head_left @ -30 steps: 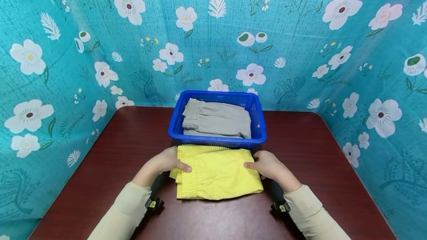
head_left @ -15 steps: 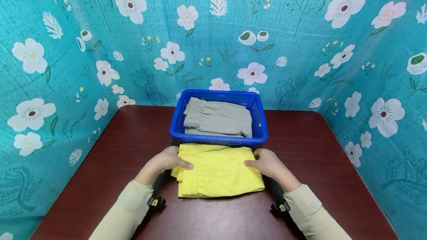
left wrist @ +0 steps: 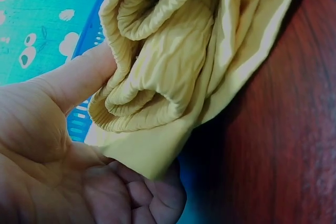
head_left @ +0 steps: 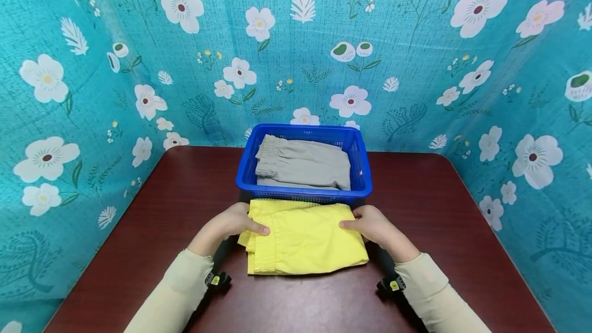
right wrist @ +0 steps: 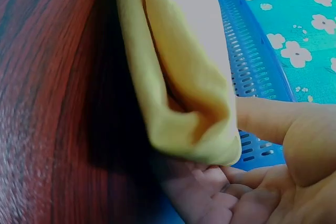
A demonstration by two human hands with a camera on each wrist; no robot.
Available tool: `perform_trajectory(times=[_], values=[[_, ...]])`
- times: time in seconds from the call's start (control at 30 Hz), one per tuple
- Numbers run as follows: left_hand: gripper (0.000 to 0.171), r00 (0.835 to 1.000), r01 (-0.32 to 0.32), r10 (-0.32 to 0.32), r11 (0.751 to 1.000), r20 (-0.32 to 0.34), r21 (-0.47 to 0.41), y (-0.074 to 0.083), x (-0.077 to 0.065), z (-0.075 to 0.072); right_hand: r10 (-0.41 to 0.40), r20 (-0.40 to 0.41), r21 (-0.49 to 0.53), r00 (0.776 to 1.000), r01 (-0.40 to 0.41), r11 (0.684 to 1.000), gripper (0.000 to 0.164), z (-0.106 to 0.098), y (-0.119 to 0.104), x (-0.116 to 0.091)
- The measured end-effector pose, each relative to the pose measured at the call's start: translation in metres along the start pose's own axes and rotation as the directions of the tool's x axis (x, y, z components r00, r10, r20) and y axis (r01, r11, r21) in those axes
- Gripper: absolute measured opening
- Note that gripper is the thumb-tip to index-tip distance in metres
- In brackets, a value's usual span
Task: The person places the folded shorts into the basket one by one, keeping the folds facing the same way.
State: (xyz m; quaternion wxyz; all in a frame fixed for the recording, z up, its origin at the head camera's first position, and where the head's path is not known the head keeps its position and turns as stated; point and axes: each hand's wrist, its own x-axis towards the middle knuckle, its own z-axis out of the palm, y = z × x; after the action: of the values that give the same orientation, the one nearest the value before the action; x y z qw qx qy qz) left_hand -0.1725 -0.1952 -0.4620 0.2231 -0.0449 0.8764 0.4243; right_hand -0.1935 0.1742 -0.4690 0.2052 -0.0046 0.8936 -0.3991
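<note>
A folded pair of yellow shorts with a gathered elastic waistband lies in front of the blue basket. At the waistband end my left hand grips them, thumb on top and fingers underneath. My right hand holds the opposite end the same way. In the left wrist view, the rolled elastic folds of the shorts sit between thumb and curled fingers. The right wrist view has the rounded folded end of the shorts in my grasp. Whether the shorts touch the table all along is unclear.
Folded grey shorts with an elastic waistband lie inside the basket, with more grey cloth beneath. The dark red-brown table extends to both sides. A teal flowered curtain hangs behind and at the sides.
The head view has shifted slightly. Both hands keep their grip on the yellow shorts, which stay in front of the basket with hardly any movement.
</note>
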Motion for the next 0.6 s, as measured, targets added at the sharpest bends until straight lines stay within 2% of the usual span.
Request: perform_trajectory(times=[0.1, 0.17, 0.33, 0.5, 0.6], values=[[0.088, 1.0, 0.015, -0.015, 1.0, -0.005, 0.021, -0.0002, -0.0019, -0.0007, -0.004, 0.014, 0.024, 1.0, 0.004, 1.0, 0.03, 0.0006, 0.0016, -0.0002], [0.089, 1.0, 0.02, -0.02, 1.0, -0.001, 0.022, -0.0007, -0.0018, -0.0006, -0.006, 0.021, 0.041, 1.0, 0.005, 0.999, 0.028, 0.0006, 0.0023, -0.0006], [0.083, 1.0, 0.003, -0.003, 1.0, 0.019, -0.002, -0.0012, -0.0008, -0.0007, -0.005, 0.044, 0.074, 0.999, 0.002, 0.997, 0.032, -0.0008, 0.0023, -0.0015], [0.092, 0.998, -0.017, 0.017, 1.0, 0.064, 0.003, 0.0008, -0.0031, -0.0051, 0.011, 0.079, 0.101, 0.997, -0.019, 0.995, 0.035, -0.0042, -0.0009, -0.004], [0.082, 0.994, -0.048, 0.048, 0.999, 0.101, -0.002, 0.0025, -0.0039, -0.0075, 0.018, 0.113, 0.123, 0.993, -0.032, 0.992, 0.036, -0.0061, -0.0021, -0.0057]])
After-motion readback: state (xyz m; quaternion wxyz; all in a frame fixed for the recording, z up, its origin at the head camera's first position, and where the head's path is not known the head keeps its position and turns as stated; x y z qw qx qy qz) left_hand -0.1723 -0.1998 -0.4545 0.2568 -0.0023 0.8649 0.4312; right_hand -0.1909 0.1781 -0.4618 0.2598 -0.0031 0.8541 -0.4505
